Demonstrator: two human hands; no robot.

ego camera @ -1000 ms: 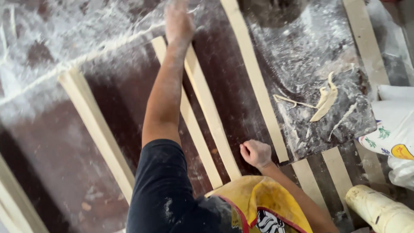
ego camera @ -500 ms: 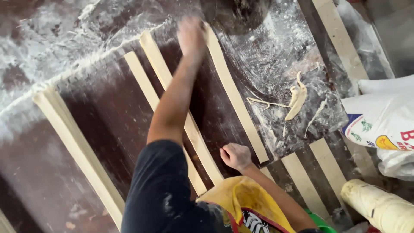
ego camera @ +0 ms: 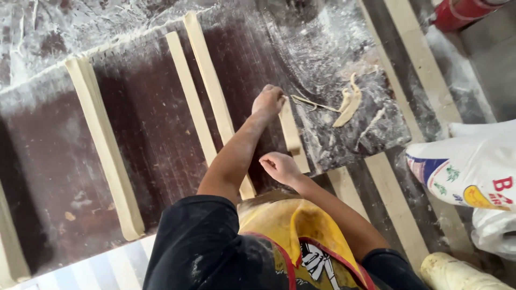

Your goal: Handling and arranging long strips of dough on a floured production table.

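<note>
Short dough strip (ego camera: 291, 130): centre frame, on the dark floured table (ego camera: 156, 134), far end under the left hand (ego camera: 269, 100), which is closed on it; near end beside the loosely curled, empty right hand (ego camera: 278, 166). Earlier, the left hand reached higher up the frame.

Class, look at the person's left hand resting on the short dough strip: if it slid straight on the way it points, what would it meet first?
Probably the bare, flour-dusted dark wooden board beyond the left hand; the pale dough scraps lie off to the side. Depth is unclear.
</note>
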